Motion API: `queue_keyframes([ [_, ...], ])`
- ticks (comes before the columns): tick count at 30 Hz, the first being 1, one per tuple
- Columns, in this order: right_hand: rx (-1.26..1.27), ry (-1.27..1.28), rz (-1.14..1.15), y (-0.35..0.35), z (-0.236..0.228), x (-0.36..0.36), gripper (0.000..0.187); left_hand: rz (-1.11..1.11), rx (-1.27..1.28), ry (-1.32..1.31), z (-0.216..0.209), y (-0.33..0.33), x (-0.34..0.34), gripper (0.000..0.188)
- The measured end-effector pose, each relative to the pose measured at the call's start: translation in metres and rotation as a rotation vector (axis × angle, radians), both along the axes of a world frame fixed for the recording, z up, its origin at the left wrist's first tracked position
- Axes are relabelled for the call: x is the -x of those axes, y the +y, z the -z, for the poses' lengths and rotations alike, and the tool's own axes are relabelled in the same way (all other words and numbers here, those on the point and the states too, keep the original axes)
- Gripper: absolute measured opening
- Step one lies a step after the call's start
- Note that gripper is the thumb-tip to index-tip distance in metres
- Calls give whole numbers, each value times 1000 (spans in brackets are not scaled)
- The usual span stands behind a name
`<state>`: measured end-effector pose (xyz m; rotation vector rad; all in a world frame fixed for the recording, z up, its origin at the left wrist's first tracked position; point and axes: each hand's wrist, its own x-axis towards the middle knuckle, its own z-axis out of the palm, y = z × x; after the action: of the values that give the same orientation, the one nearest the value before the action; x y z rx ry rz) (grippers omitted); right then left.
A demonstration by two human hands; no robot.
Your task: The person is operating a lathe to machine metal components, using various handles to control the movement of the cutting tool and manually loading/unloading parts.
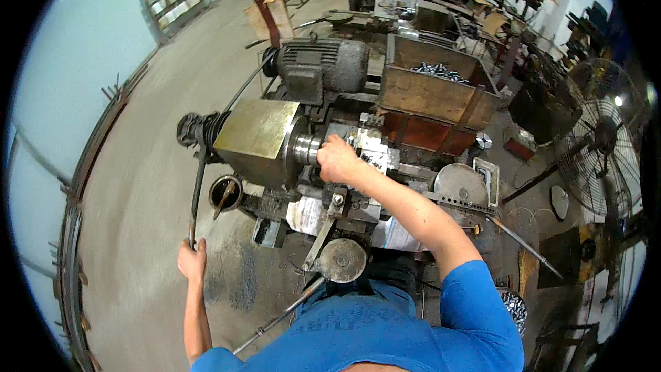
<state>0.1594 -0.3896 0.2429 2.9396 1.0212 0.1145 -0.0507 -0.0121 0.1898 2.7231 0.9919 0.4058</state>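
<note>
My left hand (pixel 192 260) is closed round the lower end of a long dark lever (pixel 198 196), which runs up to the pulley end of a lathe-like machine. My right hand (pixel 337 159) reaches across to the shiny round spindle nose (pixel 306 149) beside the box-shaped headstock (pixel 258 131). Its fingers are curled in at the spindle's face. Whatever they hold is hidden behind the hand. Just right of it sits the metal tool slide (pixel 372 148), with small dark bits on it. A clamp handle (pixel 320 242) with a bolt lies below, toward my body.
An electric motor (pixel 323 65) stands behind the headstock. Beyond the slide is a wooden crate (pixel 437 96) holding small metal parts. A round pot (pixel 226 193) with a brush-like stick is near the lever. A large fan (pixel 599 141) stands at right; a round plate (pixel 343 260) is before me.
</note>
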Motion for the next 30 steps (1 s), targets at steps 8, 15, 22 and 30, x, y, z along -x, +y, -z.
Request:
queue_keyframes([
  [8, 11, -59, 42, -10, -27, 14, 20, 371, 493, 72, -5, 38, -16, 25],
  [15, -253, -237, 411, -159, -106, -23, 30, 423, 817, -52, 4, 32, -34, 21],
  [22, -636, -473, 402, -226, -122, 42, 54, 455, 883, -100, -4, 27, -33, 24],
  [30, -551, -268, 1031, -403, -6, 264, 45, 232, 970, 32, -17, 10, -27, 29],
])
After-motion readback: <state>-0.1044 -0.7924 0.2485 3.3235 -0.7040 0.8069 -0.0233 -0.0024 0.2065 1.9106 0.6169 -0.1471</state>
